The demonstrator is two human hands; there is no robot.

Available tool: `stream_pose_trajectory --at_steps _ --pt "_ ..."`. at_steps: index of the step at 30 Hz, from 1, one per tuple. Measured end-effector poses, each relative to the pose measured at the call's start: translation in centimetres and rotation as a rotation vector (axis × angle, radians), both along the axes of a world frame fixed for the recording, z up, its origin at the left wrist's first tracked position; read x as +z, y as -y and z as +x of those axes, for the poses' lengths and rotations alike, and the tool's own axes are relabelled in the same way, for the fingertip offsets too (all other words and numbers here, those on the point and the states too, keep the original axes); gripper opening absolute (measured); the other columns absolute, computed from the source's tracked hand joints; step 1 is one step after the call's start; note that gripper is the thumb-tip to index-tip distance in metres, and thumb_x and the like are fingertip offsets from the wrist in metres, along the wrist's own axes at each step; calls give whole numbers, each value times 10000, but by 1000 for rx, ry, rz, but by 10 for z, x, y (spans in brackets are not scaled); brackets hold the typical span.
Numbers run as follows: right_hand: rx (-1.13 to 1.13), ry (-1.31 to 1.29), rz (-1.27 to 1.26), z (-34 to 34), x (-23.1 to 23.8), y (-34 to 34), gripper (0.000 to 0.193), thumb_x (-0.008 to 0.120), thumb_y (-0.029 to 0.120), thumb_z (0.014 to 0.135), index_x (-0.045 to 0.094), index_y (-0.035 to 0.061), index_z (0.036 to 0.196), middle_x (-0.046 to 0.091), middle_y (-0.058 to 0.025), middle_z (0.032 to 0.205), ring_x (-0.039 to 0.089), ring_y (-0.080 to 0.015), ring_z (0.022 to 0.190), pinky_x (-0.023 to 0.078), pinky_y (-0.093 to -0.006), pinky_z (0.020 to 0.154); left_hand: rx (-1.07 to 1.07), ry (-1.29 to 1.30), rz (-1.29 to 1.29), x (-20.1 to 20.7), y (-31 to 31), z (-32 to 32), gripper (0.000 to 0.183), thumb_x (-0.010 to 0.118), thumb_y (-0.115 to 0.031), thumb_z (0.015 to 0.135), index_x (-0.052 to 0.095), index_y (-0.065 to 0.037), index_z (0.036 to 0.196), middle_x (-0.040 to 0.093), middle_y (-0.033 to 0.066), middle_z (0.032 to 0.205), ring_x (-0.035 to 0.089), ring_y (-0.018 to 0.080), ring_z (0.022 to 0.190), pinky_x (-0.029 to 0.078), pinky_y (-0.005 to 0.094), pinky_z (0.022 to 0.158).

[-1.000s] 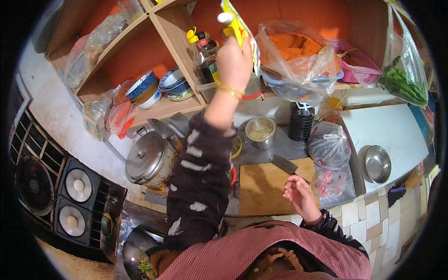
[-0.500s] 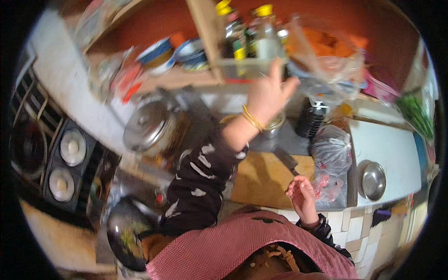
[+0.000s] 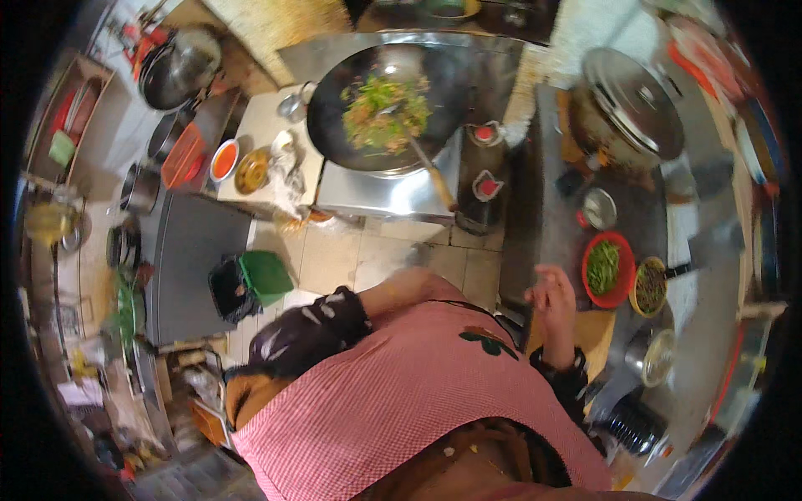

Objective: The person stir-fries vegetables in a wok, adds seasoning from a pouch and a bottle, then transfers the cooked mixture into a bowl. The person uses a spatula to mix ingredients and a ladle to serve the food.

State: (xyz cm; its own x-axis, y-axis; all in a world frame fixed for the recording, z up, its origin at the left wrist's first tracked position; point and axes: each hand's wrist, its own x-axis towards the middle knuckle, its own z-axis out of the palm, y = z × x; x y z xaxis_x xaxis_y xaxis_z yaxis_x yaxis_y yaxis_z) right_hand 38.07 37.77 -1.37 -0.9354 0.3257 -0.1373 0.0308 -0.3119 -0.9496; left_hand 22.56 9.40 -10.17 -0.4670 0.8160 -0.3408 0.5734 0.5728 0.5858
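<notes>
My right hand [image 3: 555,299] is raised in front of the counter, fingers loosely bent and apart, with nothing visible in them. Just beyond it stand a red bowl [image 3: 625,284] of chopped green vegetable and a smaller yellow bowl [image 3: 640,307] of dark bits. Bent across my pink checked apron [image 3: 393,376], my left arm ends in a left hand [image 3: 424,285] whose fingers are hidden. Ahead, a large black wok [image 3: 330,125] on the stove holds chopped greens mixed with other bits. A wooden-handled utensil [image 3: 436,179] rests in it, its handle over the near rim.
Left of the wok, a side table [image 3: 259,121] carries a bowl of red liquid [image 3: 224,160] and a yellow bowl [image 3: 251,171]. A green-lidded bin [image 3: 267,277] stands on the floor. At right are a large lidded pot [image 3: 631,104] and a steel bowl [image 3: 600,209].
The view has turned left from the cutting board and shelf to the stove and wok. My left arm, stretched toward the shelf bottles before, is now drawn in; my right hand stays raised.
</notes>
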Motion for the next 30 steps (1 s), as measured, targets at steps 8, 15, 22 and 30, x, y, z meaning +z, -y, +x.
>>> stream_pose_trajectory --at_steps 8,15,22,30 --pt "262 334 -237 -231 -85 35 329 512 192 1010 504 108 1328 537 -81 1199 554 -163 1005 494 -302 830 824 404 -326 -142 177 31 463 586 -432 867 688 -24 1062 685 221 1046 644 375 1005 504 430 886" --pt "475 539 -274 -266 -46 36 394 585 92 948 480 130 1326 513 -7 867 399 -37 547 322 -169 425 748 374 -404 -302 231 25 444 560 -381 842 721 11 973 682 246 1043 643 377 1033 496 425 914" --pt "433 439 874 -293 146 -29 383 622 5 857 605 49 1236 670 -2 951 581 -70 758 487 -222 649 716 399 -210 -339 225 -33 363 540 -302 827 709 17 864 690 241 928 666 385 913 517 431 842" --pt "871 348 1484 -376 247 5 356 649 -82 761 666 -7 1108 707 -110 965 650 -155 882 505 -290 774 717 187 10 -330 189 -53 275 530 -215 842 705 -38 959 703 170 962 668 346 906 537 440 795"
